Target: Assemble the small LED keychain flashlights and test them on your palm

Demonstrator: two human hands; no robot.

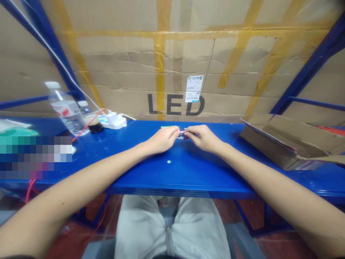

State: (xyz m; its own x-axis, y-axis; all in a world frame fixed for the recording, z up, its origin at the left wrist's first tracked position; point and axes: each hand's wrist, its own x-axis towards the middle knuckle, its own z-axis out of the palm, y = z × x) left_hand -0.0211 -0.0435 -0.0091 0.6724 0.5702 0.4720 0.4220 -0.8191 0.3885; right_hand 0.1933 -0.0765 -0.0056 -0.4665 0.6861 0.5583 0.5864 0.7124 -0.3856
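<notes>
Left hand (163, 139) and right hand (204, 138) pinch a small, silvery, metallic-looking object (182, 132). Step in hand: apparently two-handed handling; the next move calls for steady, opposed grips.

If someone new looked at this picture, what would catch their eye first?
Probably the big black LED lettering on the cardboard behind the blue table. Lower down, the left hand and right hand pinch a small shiny item between them. An open box sits on the table's right side.
</notes>
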